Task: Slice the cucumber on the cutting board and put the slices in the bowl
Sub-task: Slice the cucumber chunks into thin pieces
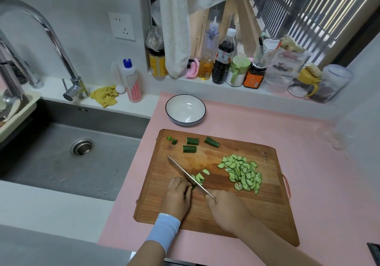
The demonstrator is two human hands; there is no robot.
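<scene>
**Head view.** The left hand (178, 193), fingers curled, pinned a short cucumber piece (193, 187) to the cutting board (205, 220). The right hand (224, 206) was closed round the handle of the knife (185, 172), blade beside the left knuckles. A few fresh slices (199, 177) lay just beside the blade, a larger heap (241, 172) lay to the right, and uncut chunks (192, 141) sat at the far edge. The bowl (174, 106) beyond the board held nothing. To slice well, the fingertips should stay tucked behind the knuckles and retreat evenly, which keeps the thickness uniform. The hands hid nearly all of the piece being cut — and the knife handle — so its remaining length could not be judged.
</scene>
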